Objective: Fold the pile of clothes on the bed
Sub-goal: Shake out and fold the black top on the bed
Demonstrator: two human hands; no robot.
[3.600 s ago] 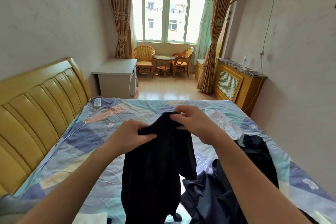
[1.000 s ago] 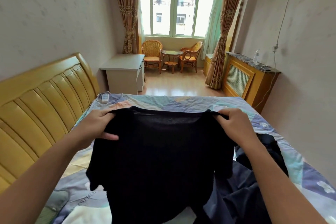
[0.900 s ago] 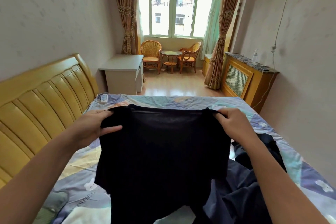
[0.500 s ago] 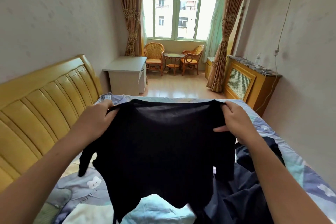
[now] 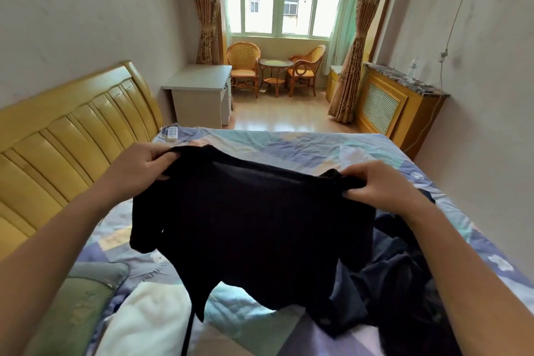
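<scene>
**Black top held up, ready to lay flat**

Black top (image 5: pixel 254 220) hangs spread between my two hands above the bed (image 5: pixel 289 147). My left hand (image 5: pixel 141 165) grips one shoulder with curled fingers, and my right hand (image 5: pixel 381 185) pinches the other. The hem dangles just over the sheet, with a dark pile of clothes (image 5: pixel 398 283) lying beside it on the right.

My worry is the lay-down. If I lower it where it hangs, the right side may land on that pile and crease. One sleeve droops folded near my left wrist and could tuck under, so the fold would come out lopsided.
</scene>
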